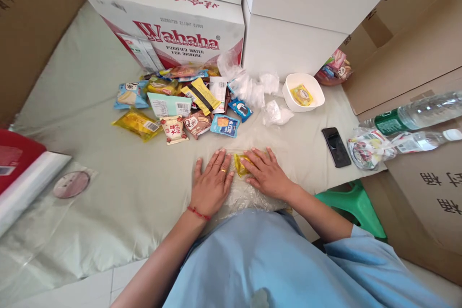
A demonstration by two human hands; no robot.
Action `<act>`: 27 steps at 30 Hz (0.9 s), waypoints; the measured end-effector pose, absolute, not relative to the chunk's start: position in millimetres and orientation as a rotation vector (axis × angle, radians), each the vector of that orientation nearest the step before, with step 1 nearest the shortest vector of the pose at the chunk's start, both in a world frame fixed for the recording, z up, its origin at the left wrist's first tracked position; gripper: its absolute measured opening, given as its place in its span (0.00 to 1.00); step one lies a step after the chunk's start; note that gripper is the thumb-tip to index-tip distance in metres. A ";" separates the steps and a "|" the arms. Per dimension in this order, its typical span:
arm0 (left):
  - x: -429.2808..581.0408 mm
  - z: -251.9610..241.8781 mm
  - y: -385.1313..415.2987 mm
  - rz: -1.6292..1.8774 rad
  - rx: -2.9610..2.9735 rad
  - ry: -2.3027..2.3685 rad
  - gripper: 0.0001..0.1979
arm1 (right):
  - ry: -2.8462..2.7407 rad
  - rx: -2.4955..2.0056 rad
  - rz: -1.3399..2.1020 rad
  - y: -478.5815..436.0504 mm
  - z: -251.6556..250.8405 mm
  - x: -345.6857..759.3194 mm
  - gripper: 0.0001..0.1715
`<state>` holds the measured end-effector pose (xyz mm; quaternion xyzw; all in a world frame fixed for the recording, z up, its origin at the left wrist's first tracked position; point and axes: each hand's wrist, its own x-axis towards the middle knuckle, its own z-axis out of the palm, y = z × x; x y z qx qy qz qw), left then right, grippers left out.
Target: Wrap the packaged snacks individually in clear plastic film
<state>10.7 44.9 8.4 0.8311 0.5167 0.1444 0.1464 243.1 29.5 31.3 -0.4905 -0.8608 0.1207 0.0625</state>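
My left hand lies flat on a sheet of clear plastic film, fingers stretched out. My right hand is also flat, with its fingers spread and partly covering a small yellow snack packet on the film. Part of that packet shows in the gap between the two hands. Just beyond my hands is a pile of wrapped snacks, including a red-and-cream packet, a brown packet and a blue packet. Crumpled clear plastic bundles sit to the right of the pile.
A white bowl holds a yellow packet. Right of it lie a phone and plastic bottles. A Wahaha carton and white boxes line the back. A film roll is at left; a green stool stands right.
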 end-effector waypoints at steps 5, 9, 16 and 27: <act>-29.4 16.0 35.9 0.528 2.396 1.202 0.30 | -2.432 -1.278 0.524 13.8 60.0 274.5 0.37; -68.5 21.9 22.4 0.439 2.373 0.901 0.37 | -2.407 -1.149 0.756 -18.0 74.2 311.8 0.30; -56.3 15.4 22.4 0.337 2.477 1.129 0.31 | -2.373 -1.382 0.514 -49.1 29.0 319.5 0.17; -37.8 18.3 84.3 0.465 2.270 1.268 0.22 | -1.858 -1.584 1.070 31.4 67.9 330.0 0.19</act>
